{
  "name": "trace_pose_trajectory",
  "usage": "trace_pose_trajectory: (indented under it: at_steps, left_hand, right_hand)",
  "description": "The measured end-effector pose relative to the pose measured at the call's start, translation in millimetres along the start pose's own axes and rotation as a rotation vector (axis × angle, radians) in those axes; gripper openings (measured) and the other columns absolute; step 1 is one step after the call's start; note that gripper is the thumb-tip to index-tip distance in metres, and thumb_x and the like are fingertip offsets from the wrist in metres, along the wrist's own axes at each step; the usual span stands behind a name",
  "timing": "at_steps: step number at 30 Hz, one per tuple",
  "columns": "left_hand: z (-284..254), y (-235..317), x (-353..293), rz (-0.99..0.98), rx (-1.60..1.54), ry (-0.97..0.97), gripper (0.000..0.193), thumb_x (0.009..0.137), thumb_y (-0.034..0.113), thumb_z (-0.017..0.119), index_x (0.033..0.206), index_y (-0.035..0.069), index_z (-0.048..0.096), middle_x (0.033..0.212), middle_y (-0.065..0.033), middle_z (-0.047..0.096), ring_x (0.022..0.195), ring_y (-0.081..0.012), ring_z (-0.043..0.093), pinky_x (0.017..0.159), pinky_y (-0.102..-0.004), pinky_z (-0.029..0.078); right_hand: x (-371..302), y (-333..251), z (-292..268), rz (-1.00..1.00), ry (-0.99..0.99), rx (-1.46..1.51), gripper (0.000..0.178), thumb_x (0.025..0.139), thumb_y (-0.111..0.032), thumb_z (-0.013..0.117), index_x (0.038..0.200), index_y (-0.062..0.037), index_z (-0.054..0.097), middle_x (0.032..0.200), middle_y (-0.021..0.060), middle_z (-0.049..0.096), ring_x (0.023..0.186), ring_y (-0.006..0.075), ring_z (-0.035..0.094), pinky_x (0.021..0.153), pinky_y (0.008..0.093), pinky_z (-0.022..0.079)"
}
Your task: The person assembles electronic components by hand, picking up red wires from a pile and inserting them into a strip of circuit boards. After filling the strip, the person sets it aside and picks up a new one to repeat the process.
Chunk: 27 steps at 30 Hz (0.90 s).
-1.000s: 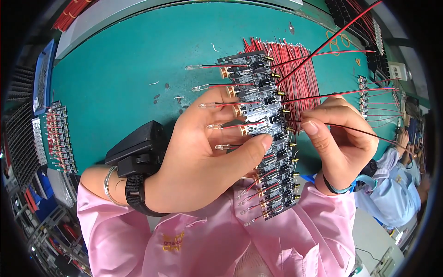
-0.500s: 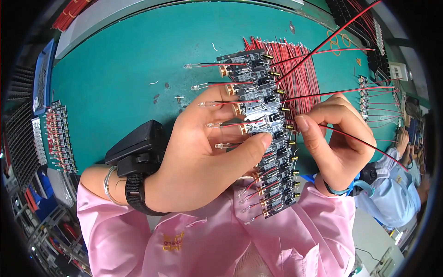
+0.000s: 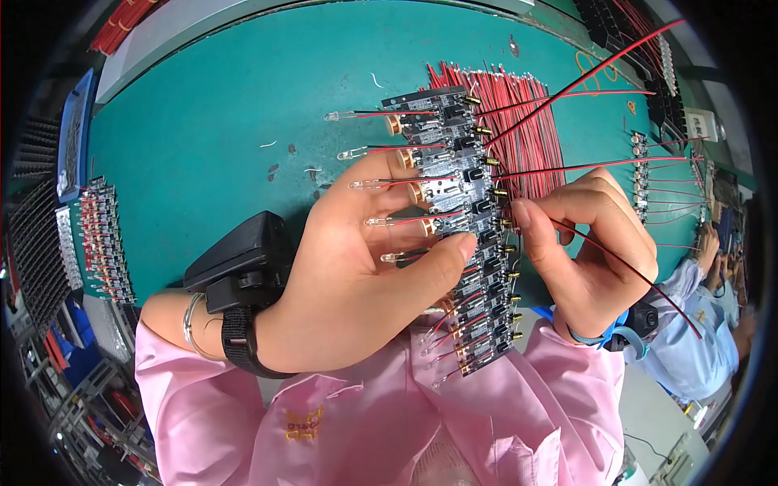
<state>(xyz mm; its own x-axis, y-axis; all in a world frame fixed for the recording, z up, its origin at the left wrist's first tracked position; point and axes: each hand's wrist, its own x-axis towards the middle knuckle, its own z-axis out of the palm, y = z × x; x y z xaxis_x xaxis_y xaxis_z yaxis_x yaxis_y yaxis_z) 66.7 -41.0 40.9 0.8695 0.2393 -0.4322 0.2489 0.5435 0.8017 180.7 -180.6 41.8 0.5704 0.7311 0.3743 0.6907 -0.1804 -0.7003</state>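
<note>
My left hand (image 3: pixel 381 283) grips a long panel of black circuit boards (image 3: pixel 485 235), its thumb on the face and its fingers behind. Clear LEDs (image 3: pixel 365 185) on short red and black leads stick out from the panel's left side, beside small copper coils (image 3: pixel 394 125). Several long red-black wires (image 3: pixel 583 168) run out to the right from the upper boards. My right hand (image 3: pixel 592 251) pinches another red-black wire (image 3: pixel 640 275) between thumb and forefinger, close against the panel's right edge. The wire's tip is hidden by the fingers.
A thick bundle of red wires (image 3: pixel 527 121) lies on the green mat (image 3: pixel 211 121) behind the panel. Another populated board panel (image 3: pixel 105 239) rests at the left, beside a blue tray (image 3: pixel 77 134). Rubber bands (image 3: pixel 596 73) lie far right. A co-worker in a blue sleeve (image 3: pixel 689 340) sits at right.
My right hand has shifted slightly, and the outer end of its wire has swung a little down and left. The panel has tilted very slightly; the left hand keeps its grip.
</note>
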Motion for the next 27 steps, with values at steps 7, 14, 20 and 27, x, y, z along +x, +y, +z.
trace_pose_trajectory:
  at_steps: [7,14,20,27]
  left_hand:
    - [-1.6,-4.6,0.2,0.015,0.044,-0.001,0.045,0.076,-0.003,0.057,0.116,0.001,0.037,0.104,-0.0101,0.055,0.083,-0.0164,0.06,0.057,-0.0255,0.055]
    - [-2.5,-6.7,0.1,0.027,0.08,-0.008,0.044,0.076,-0.004,0.056,0.115,0.001,0.037,0.103,-0.0094,0.055,0.085,-0.0159,0.059,0.058,-0.0257,0.055]
    - [-2.9,-6.9,1.9,-0.003,0.044,-0.015,0.042,0.077,-0.004,0.055,0.115,0.002,0.038,0.102,-0.0091,0.055,0.084,-0.016,0.059,0.058,-0.0266,0.055]
    - [-3.9,4.2,6.3,-0.132,-0.087,-0.007,0.035,0.077,-0.001,0.056,0.108,0.003,0.04,0.099,-0.0068,0.053,0.083,-0.0143,0.058,0.058,-0.0271,0.055]
  right_hand:
    - [0.0,1.4,0.9,-0.046,-0.013,-0.006,0.012,0.06,0.006,0.067,0.067,0.0038,0.057,0.061,0.007,0.055,0.053,0.0128,0.044,0.048,0.0226,0.031]
    - [-0.2,1.7,1.5,-0.056,-0.032,0.0,0.011,0.061,0.005,0.067,0.067,0.0033,0.057,0.061,0.0068,0.055,0.053,0.013,0.045,0.048,0.0229,0.032]
    - [0.7,1.5,0.0,0.036,-0.086,0.025,0.012,0.062,0.004,0.067,0.069,0.0039,0.057,0.063,0.0063,0.055,0.055,0.0121,0.045,0.05,0.022,0.033]
    - [7.2,10.7,-19.4,0.317,-0.126,0.168,0.017,0.063,-0.001,0.069,0.074,0.0043,0.057,0.07,0.007,0.056,0.058,0.0131,0.049,0.053,0.023,0.037]
